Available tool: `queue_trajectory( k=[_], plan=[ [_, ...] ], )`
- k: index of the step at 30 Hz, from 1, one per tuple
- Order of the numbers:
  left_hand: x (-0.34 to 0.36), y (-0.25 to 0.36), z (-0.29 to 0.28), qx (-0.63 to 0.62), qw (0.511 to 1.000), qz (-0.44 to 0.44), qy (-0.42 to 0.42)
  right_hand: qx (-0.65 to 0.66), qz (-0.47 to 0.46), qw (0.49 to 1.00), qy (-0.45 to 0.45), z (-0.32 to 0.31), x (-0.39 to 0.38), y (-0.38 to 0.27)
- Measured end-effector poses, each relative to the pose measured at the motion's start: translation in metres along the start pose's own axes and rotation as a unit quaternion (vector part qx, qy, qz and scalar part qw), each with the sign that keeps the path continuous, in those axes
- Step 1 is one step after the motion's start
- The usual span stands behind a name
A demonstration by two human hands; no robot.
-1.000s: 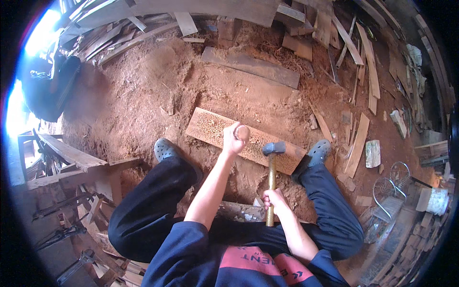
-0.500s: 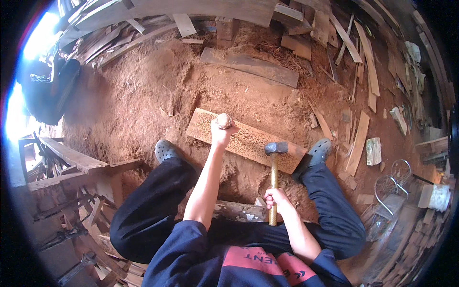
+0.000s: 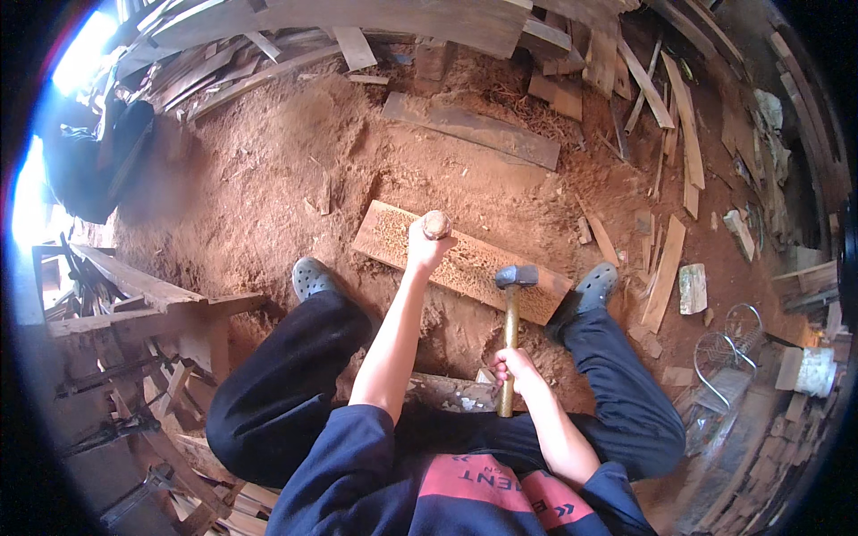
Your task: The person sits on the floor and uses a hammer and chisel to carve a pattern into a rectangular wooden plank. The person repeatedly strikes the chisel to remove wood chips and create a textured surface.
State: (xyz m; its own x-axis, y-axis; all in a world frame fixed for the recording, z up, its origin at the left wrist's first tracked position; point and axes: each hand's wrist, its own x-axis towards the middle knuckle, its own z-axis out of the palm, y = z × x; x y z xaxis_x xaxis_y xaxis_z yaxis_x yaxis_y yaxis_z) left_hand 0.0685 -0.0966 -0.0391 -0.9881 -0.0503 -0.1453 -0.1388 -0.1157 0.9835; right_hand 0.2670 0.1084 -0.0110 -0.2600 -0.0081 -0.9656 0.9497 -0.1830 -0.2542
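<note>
Left grip (image 3: 424, 254) has nudged a bit to the right along the board (image 3: 478, 268) compared with half a second ago, while the hammer (image 3: 510, 330) has pretty much stayed put. So, left to right: grey clog on the left foot (image 3: 313, 279), planted on the reddish dirt floor (image 3: 277, 152), apart from the board's left end. Board's lying on that floor between the feet, running at a slant with its left end farther out, top pitted all over with little marks. Left grip is over the left half, wrapped tight around a round wooden handle (image 3: 436, 225) that we see end-on, so whatever's under it is hidden. Hammer's next, its dark head over the board's right half; can't tell if it touches. Right grip (image 3: 514, 365) is closed around the hammer's yellowish shaft, this side of the board's near edge. Last up, the other clog (image 3: 596, 286), right by the board's right end.
</note>
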Motion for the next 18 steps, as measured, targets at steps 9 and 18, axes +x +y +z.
queue_trajectory(
  k=[9, 18],
  plan=[
    [-0.001, 0.000, 0.005, -0.040, 0.999, -0.001, 0.000, -0.030, -0.040, 0.997, 0.065, 0.022, 0.005, 0.001],
    [0.004, 0.012, -0.005, -0.050, 0.997, -0.008, -0.051, 0.086, -0.006, 0.994, -0.062, 0.031, 0.002, -0.036]
  ],
)
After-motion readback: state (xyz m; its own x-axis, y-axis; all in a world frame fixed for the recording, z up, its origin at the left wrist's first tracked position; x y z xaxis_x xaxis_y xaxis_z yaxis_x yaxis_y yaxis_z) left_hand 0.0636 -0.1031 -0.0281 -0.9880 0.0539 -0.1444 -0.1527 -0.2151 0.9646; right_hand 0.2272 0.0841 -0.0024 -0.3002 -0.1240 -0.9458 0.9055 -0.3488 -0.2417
